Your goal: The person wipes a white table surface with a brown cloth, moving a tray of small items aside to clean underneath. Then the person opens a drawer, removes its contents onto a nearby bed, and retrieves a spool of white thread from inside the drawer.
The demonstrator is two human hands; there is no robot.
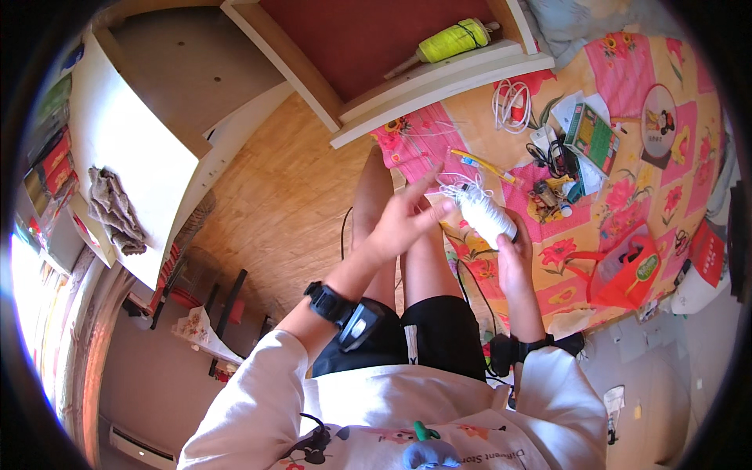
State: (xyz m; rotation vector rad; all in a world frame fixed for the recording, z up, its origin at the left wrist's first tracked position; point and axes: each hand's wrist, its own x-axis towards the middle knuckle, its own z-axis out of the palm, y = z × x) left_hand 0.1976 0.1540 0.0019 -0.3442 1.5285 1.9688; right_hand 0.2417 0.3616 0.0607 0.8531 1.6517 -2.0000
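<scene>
My right hand (516, 249) grips the lower end of a spool of white cord (483, 216) above the edge of the patterned bedspread. Loose loops of the cord stick out at the spool's upper end. My left hand (411, 214) is beside those loops with its fingers spread; whether a strand touches its fingertips cannot be told. Just past the spool lies a yellow toothbrush-like stick (490, 167) in clear wrapping. A coil of white cable (511, 107) rests farther up on the bedspread.
An open drawer (435, 91) holds a stick wound with yellow-green cord (452, 42). On the bedspread (552, 235) lie a green box (592, 140), small bottles (546, 194), a round fan (658, 120) and a red bag (625, 270). A brown cloth (116, 210) lies on a white surface at left.
</scene>
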